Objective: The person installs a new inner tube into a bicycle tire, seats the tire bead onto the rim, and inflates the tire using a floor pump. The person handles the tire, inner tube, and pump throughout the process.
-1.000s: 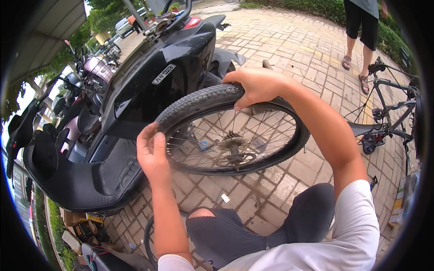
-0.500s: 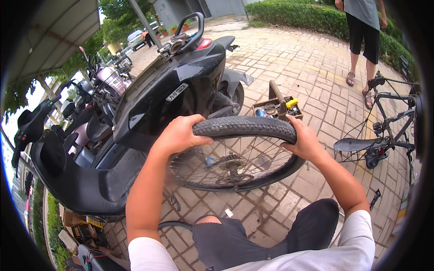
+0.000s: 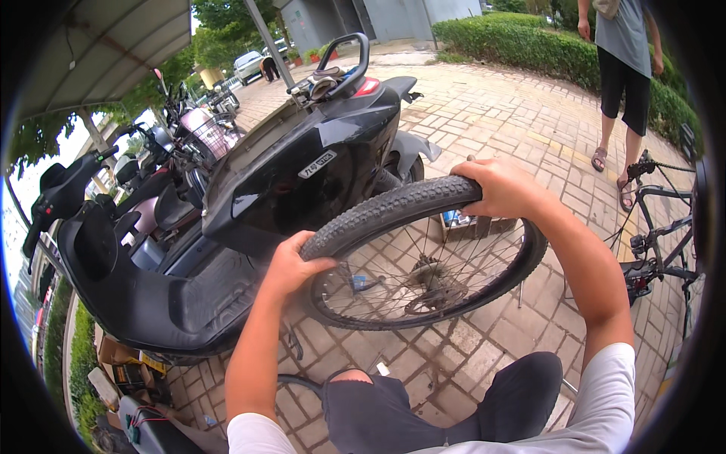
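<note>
I hold a bicycle wheel with a black knobby tyre (image 3: pixel 389 203) in front of me, tilted above the paving. My left hand (image 3: pixel 296 265) grips the tyre at its left side, fingers wrapped over the top. My right hand (image 3: pixel 499 188) grips it at the upper right, thumb beneath and fingers over the tread. The spokes, rear cassette (image 3: pixel 426 268) and brake disc show inside the rim. A box of tools (image 3: pixel 461 227) is partly hidden behind the wheel.
A black scooter (image 3: pixel 272 197) fills the left, other two-wheelers behind it. A bicycle frame (image 3: pixel 662 242) stands at the right, near a person (image 3: pixel 622 91) in sandals. Boxes (image 3: pixel 128 363) lie at lower left, a loose black tube (image 3: pixel 301 382) by my knee.
The wheel went lower, then up again at the right. My right hand has moved up from half a second ago; my left has moved down. Both still grip the tyre. The view has shifted.
</note>
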`<state>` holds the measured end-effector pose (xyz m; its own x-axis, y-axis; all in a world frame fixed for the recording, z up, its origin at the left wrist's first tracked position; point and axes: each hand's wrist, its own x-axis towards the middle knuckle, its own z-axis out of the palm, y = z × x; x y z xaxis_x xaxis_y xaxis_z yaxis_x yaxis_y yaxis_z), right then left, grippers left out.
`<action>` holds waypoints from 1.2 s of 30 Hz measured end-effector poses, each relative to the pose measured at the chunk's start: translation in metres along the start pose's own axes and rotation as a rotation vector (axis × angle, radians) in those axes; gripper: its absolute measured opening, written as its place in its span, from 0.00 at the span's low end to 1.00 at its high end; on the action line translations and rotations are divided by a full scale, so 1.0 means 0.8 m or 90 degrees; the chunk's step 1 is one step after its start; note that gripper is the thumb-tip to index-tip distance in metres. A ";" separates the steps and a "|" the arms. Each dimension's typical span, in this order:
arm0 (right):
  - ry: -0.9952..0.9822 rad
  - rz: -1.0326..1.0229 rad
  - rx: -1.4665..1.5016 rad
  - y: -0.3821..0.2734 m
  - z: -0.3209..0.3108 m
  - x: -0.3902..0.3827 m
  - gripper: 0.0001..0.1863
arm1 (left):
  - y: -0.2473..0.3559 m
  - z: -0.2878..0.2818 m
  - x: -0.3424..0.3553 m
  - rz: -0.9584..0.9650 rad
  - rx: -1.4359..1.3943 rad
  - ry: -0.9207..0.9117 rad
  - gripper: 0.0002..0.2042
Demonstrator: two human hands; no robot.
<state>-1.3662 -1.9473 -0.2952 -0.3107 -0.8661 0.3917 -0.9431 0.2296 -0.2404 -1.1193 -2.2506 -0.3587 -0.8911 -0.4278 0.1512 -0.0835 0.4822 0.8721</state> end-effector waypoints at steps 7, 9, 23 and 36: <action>-0.153 -0.002 0.005 -0.020 0.005 0.007 0.30 | 0.044 0.020 0.019 0.162 0.240 -0.169 0.38; -0.195 -0.022 -0.003 -0.035 0.004 0.019 0.29 | 0.097 0.058 0.038 0.231 0.288 -0.219 0.38; 0.130 0.088 -0.033 0.012 0.039 -0.101 0.52 | 0.118 0.087 0.013 0.151 0.501 -0.088 0.27; 0.162 0.146 0.083 0.067 0.012 -0.044 0.26 | 0.035 0.006 0.016 0.202 0.179 0.080 0.22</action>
<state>-1.4046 -1.9086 -0.3301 -0.5478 -0.6568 0.5182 -0.8272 0.3330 -0.4525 -1.1353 -2.2392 -0.3343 -0.8324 -0.3066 0.4616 0.0512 0.7869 0.6150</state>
